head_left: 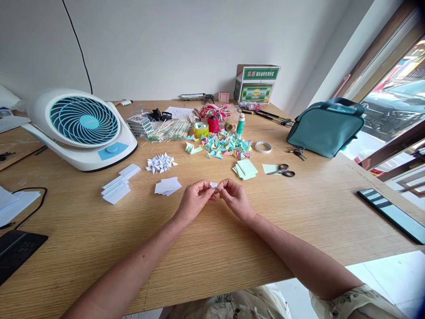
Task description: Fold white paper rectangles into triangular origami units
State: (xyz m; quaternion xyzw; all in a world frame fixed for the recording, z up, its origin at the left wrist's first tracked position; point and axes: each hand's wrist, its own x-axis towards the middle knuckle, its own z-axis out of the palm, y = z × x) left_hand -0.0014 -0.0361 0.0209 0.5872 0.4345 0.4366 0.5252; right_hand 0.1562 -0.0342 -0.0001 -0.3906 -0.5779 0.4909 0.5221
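Note:
Between the fingertips of both hands is a small folded piece of white paper, held just above the wooden table. My left hand pinches its left side, and my right hand pinches the right; the fingers hide most of it. Left of my left hand lies a small stack of white paper slips. Behind that stack is a pile of folded white paper pieces. Pale green paper squares lie behind my right hand, near black-handled scissors resting on another green slip.
A white fan stands at the left, with longer white strips before it. Coloured folded pieces, a tape roll and a glue bottle sit further back. At the right are a teal bag, keys and a phone.

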